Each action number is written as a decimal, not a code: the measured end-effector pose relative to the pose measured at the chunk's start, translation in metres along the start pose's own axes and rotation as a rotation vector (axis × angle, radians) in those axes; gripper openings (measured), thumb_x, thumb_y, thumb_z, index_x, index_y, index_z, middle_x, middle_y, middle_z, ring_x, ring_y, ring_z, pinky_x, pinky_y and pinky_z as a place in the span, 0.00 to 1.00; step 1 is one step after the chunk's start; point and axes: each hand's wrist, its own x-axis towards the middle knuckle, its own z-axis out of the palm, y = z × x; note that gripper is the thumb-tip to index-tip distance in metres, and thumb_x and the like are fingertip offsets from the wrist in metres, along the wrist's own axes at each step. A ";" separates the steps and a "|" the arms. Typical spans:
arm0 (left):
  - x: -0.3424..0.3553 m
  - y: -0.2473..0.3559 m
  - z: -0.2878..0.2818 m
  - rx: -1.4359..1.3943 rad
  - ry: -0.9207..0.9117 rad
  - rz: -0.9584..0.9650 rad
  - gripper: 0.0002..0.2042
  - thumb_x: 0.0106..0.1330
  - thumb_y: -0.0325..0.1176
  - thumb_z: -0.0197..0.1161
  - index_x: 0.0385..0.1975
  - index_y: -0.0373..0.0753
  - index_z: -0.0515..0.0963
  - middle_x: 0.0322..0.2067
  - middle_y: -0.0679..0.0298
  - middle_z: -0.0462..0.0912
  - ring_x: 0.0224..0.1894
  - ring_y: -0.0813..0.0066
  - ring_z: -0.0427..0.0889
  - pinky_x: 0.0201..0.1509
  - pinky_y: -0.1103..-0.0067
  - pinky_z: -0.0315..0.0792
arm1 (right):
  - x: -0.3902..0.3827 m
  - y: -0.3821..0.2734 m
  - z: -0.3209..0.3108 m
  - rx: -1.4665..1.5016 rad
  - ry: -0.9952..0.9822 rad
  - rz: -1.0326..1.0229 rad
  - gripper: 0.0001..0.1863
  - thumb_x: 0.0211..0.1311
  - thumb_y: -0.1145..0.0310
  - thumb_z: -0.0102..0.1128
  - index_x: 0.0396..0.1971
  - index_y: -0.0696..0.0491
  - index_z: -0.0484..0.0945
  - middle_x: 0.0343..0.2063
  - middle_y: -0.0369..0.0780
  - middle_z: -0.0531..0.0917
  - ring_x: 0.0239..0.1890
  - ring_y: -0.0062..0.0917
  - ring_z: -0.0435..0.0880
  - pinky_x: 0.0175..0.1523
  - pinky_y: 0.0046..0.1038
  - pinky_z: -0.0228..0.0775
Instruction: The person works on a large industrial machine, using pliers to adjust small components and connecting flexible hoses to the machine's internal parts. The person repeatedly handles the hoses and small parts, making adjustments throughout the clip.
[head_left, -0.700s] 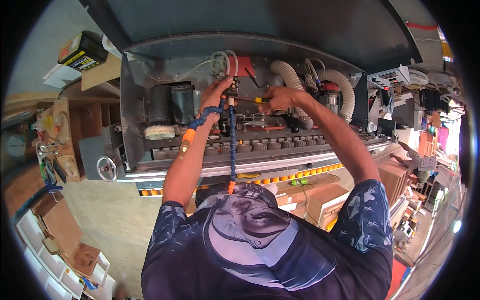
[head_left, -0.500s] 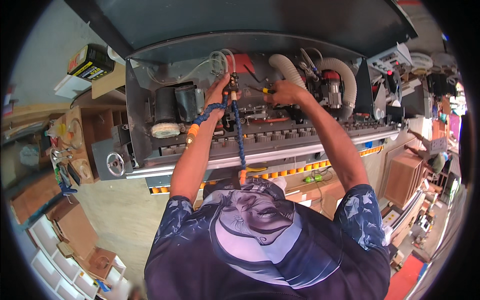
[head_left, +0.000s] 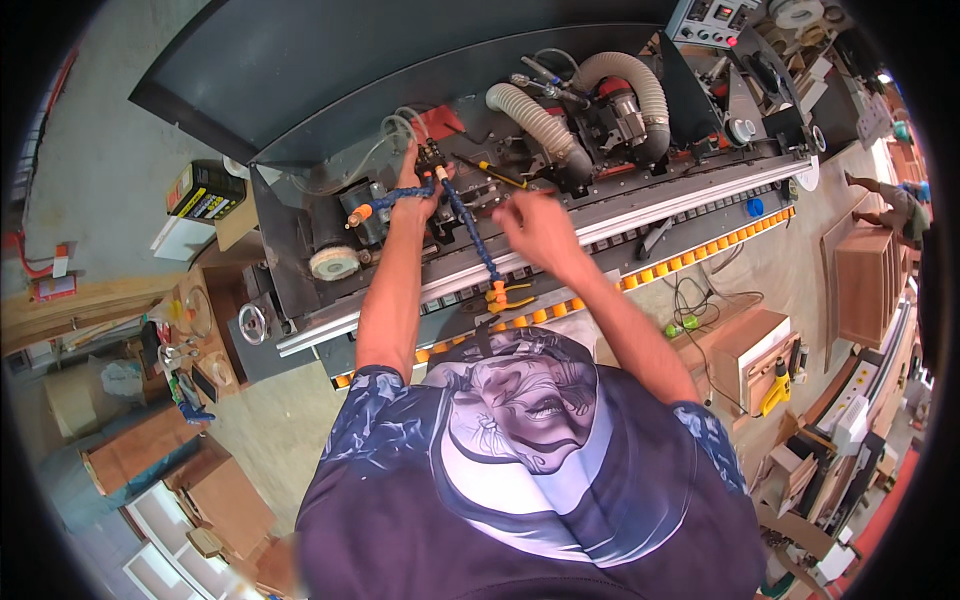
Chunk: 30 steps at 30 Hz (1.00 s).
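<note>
At the small black-and-brass valve block, your left hand closes around the left side of the body; its rear fingers are partly hidden. Your right hand is nearer your body and to the right of the valve block, fingers loosely curled; whether they pinch anything cannot be told. A yellow-and-black screwdriver lies just right of the valve block, apart from that hand. A blue segmented hose runs from the valve block toward you, past a yellow two-handled tool.

CAUTION: If your left hand twists the valve block, the clear thin tubes above it could kink or pull loose. If your right hand catches the hose, the valve block could be jerked sideways. A knock could roll the screwdriver into the mechanism.

LABELS: Well left of the valve block, a black-and-yellow box bears bold printed lettering and numerals. Far right of the valve block, the pale control panel has markings too small to read.
</note>
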 end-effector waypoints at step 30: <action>-0.019 0.002 -0.006 0.107 -0.161 -0.036 0.48 0.59 0.05 0.68 0.76 0.33 0.46 0.56 0.35 0.81 0.54 0.41 0.90 0.56 0.54 0.90 | 0.077 0.001 0.069 -0.042 -0.147 -0.063 0.31 0.70 0.57 0.67 0.68 0.57 0.79 0.40 0.61 0.89 0.50 0.58 0.88 0.56 0.53 0.79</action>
